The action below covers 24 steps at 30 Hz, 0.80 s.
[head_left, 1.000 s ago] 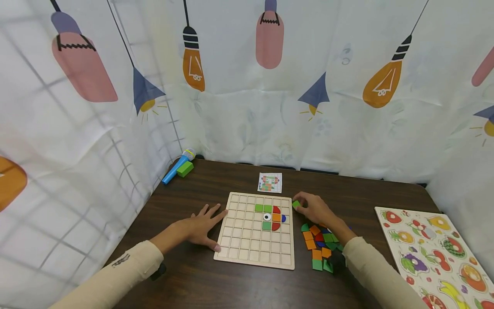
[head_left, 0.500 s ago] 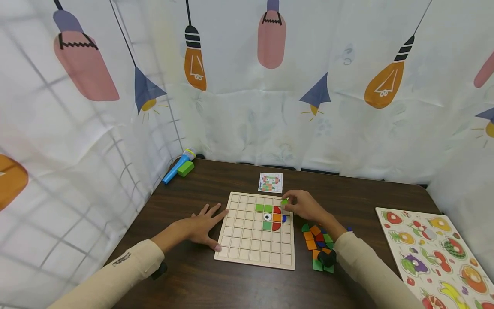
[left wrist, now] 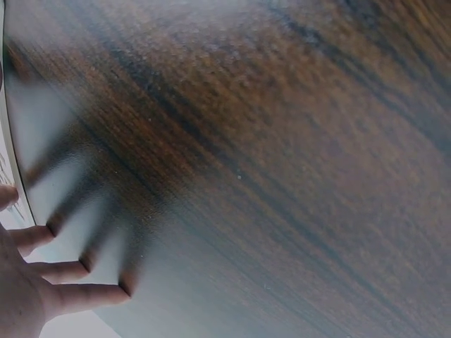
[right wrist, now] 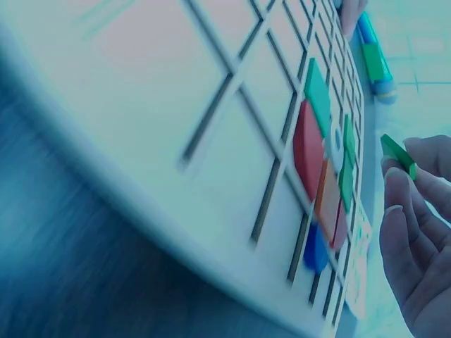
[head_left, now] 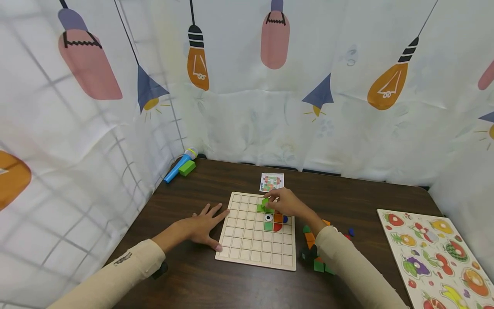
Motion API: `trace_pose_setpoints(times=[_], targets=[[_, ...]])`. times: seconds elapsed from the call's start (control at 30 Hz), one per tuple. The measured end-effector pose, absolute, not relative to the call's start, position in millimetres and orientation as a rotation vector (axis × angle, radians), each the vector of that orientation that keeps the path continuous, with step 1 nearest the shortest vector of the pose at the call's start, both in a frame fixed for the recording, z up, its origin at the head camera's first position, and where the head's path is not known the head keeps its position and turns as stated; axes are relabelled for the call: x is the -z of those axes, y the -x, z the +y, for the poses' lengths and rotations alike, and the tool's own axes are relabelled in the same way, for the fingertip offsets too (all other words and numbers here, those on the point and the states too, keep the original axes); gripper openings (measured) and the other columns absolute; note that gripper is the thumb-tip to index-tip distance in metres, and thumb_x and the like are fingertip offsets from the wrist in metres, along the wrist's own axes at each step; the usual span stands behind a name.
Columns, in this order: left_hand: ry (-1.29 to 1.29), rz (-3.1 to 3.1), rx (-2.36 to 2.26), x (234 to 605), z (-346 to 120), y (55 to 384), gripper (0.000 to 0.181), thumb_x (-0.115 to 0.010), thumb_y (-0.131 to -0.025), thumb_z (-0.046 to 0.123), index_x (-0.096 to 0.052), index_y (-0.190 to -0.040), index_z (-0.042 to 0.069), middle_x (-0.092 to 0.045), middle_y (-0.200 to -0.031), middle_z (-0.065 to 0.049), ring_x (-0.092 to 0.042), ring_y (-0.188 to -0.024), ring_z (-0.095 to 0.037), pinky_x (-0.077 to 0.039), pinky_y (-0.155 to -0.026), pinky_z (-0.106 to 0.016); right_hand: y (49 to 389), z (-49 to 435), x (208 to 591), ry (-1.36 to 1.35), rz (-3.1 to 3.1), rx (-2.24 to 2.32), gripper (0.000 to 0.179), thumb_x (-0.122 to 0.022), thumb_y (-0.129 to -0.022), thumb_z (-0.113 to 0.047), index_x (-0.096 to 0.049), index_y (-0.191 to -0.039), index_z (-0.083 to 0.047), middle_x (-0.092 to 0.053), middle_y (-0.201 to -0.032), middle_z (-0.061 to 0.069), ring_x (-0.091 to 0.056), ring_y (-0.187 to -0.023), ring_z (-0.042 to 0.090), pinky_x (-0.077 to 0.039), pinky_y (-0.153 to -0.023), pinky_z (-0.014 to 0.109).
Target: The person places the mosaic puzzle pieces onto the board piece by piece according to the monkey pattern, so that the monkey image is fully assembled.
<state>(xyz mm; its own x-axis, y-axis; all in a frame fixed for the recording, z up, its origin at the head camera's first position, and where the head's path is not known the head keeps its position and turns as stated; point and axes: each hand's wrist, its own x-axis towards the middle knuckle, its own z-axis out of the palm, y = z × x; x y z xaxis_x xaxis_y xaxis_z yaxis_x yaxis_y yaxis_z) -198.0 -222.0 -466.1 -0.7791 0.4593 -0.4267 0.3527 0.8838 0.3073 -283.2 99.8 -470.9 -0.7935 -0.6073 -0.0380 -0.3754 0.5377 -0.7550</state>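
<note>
My right hand [head_left: 286, 202] pinches a green tile [right wrist: 399, 155] between thumb and fingers, above the far part of the wooden grid board [head_left: 243, 240]. Under and beside it, green tiles, an orange tile [head_left: 278, 218], a red curved tile [head_left: 277, 227], a blue tile [head_left: 285, 219] and a round eye tile [head_left: 269, 217] lie on the board. Spread fingers of my left hand [head_left: 202, 226] rest at the board's left edge, thumb on its near left corner. In the left wrist view, the left hand [left wrist: 28, 282] has its fingertips on the dark table.
A printed pattern card [head_left: 272, 182] lies behind the board. Loose coloured tiles [head_left: 318, 264] lie to the right, partly hidden by the right forearm. A fruit picture board [head_left: 436, 257] is at far right. A blue toy microphone [head_left: 180, 165] and green block [head_left: 187, 168] stand back left.
My right hand has carried the green tile left, from beside the board's right edge to over the green tiles in its far part. The left hand has stayed in place.
</note>
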Motion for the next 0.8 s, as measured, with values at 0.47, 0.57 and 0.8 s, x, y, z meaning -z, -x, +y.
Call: trace_pose_setpoints(times=[0.47,0.57,0.8], targets=[[-0.575,2.548,-0.283,466.7,-219.8,196.8,0.115,-0.073,-0.076,0.069,-0.013,-0.163,0.024,-0.004,-0.169,-0.017,-0.006,-0.15,-0.055,-0.025,-0.104,-0.08,283.4,52.8,473.0,0.722,2.501,1.076,0.027,-0.074,-0.091,-0.013,-0.072,-0.116,-0.005,-0.071,-0.087,0.003,-0.06,-0.064,0.012,-0.049,-0.065,0.026],[-0.58,2.547,-0.287,465.5,-219.7,196.7,0.115,-0.073,-0.077,0.069,-0.013,-0.163,0.023,-0.004,-0.169,-0.018,-0.006,-0.15,-0.055,-0.025,-0.104,-0.08,281.2,48.3,472.2,0.687,2.513,1.054,0.025,-0.076,-0.089,-0.012,-0.073,-0.113,-0.005,-0.07,-0.084,0.002,-0.058,-0.067,0.011,-0.049,-0.064,0.027],[-0.574,2.554,-0.265,466.6,-220.8,197.6,0.115,-0.073,-0.076,0.07,-0.013,-0.163,0.024,-0.004,-0.169,-0.017,-0.006,-0.151,-0.054,-0.026,-0.104,-0.079,280.3,44.0,470.9,0.675,2.574,0.977,0.024,-0.08,-0.086,-0.015,-0.075,-0.108,-0.007,-0.068,-0.078,-0.001,-0.056,-0.065,0.011,-0.047,-0.062,0.027]])
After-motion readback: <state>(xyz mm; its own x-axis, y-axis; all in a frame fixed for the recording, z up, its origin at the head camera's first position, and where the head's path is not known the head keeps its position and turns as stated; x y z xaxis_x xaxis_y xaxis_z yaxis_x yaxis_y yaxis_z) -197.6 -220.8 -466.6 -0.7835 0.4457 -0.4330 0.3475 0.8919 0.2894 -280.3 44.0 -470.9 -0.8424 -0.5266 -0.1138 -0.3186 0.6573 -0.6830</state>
